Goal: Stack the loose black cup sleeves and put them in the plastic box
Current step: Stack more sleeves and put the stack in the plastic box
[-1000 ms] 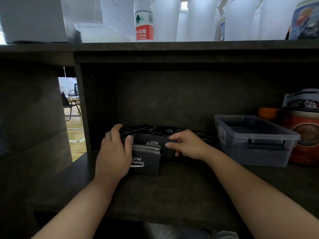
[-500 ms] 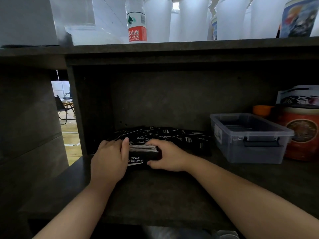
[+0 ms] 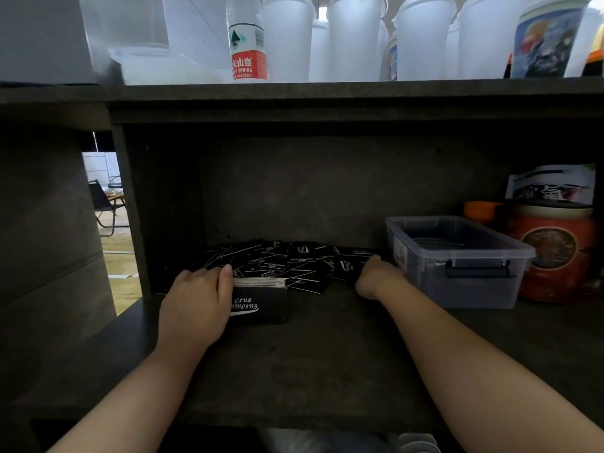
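Dark wood-grain shelf (image 3: 294, 371) carries the scene: a person's left hand (image 3: 196, 305) grips a squared stack of black cup sleeves (image 3: 261, 299) standing on edge, fingers (image 3: 225, 276) curled over its top. Farther back, the right hand (image 3: 372, 276) reaches into the loose black sleeves (image 3: 277, 259) scattered against the rear panel; its fingers are hidden, so their grasp cannot be told. Just right of that hand sits the clear plastic box (image 3: 457, 256), beside a red canister (image 3: 555, 253). White cups (image 3: 353, 37) line the shelf above.

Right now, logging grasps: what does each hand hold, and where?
Left hand grips the sleeve stack by its left end. Right hand reaches into loose sleeves; grip unclear.
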The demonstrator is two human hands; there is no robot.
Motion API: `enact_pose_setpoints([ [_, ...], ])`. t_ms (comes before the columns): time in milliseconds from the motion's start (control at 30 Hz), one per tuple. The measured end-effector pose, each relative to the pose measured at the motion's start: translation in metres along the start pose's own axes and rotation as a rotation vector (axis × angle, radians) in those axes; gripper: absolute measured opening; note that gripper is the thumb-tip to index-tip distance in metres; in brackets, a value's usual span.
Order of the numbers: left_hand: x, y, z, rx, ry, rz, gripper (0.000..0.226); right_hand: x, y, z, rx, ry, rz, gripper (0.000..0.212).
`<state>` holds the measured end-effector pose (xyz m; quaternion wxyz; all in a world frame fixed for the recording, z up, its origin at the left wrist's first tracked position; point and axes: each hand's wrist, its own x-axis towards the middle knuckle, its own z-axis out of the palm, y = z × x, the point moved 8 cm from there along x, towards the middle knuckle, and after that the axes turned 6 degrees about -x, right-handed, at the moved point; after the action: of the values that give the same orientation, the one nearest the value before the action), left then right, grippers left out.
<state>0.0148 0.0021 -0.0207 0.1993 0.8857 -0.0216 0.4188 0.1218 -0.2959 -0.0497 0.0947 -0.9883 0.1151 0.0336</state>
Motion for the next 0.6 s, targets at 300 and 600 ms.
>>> enact_pose_setpoints([
  [300, 0.001, 0.001, -0.002, -0.014, -0.001, -0.004, 0.037, -0.043, -0.023, -0.067, 0.363, 0.699, -0.290, 0.068],
  [600, 0.000, -0.004, -0.004, -0.117, 0.029, -0.086, 0.031, -0.071, -0.109, -0.008, 0.619, 0.104, -0.875, 0.023],
])
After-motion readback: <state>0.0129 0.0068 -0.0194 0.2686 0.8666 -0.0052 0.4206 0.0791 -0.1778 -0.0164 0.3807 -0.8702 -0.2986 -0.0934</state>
